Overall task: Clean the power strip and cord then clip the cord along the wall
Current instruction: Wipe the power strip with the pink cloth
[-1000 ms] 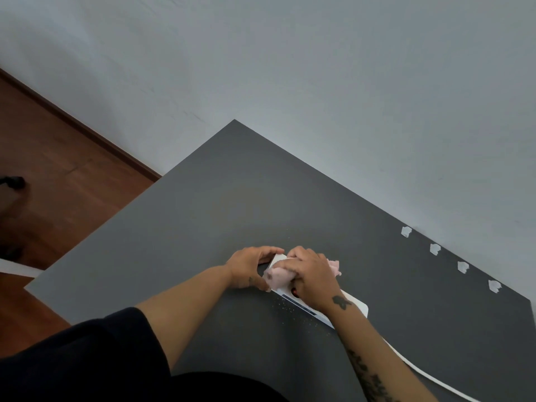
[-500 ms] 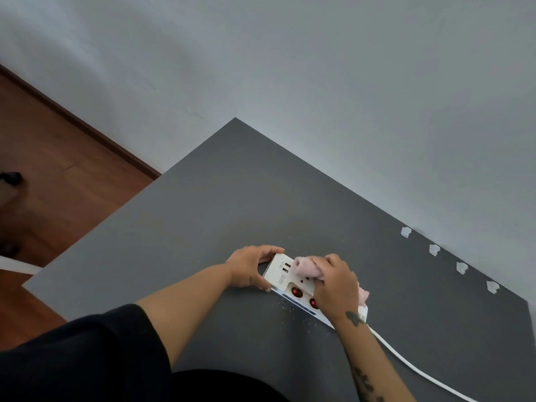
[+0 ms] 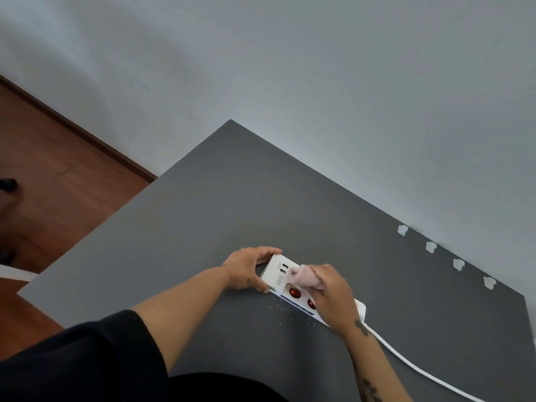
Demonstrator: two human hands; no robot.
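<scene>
Grey wall (image 3: 319, 82) fills top. Dark grey counter (image 3: 203, 213) sits against it, brown wood floor (image 3: 58, 175) at left. White cord (image 3: 412, 364) runs off to lower right from white power strip (image 3: 278, 274), which lies flat on near side of counter. Left hand (image 3: 246, 269) grips strip's left end. Right hand (image 3: 330, 297) holds pink cloth (image 3: 304, 278), pressing it on strip top by two red switches (image 3: 294, 292). Four small white clips (image 3: 402, 230) in row by wall. Tiny crumbs (image 3: 287, 311) beside strip.
</scene>
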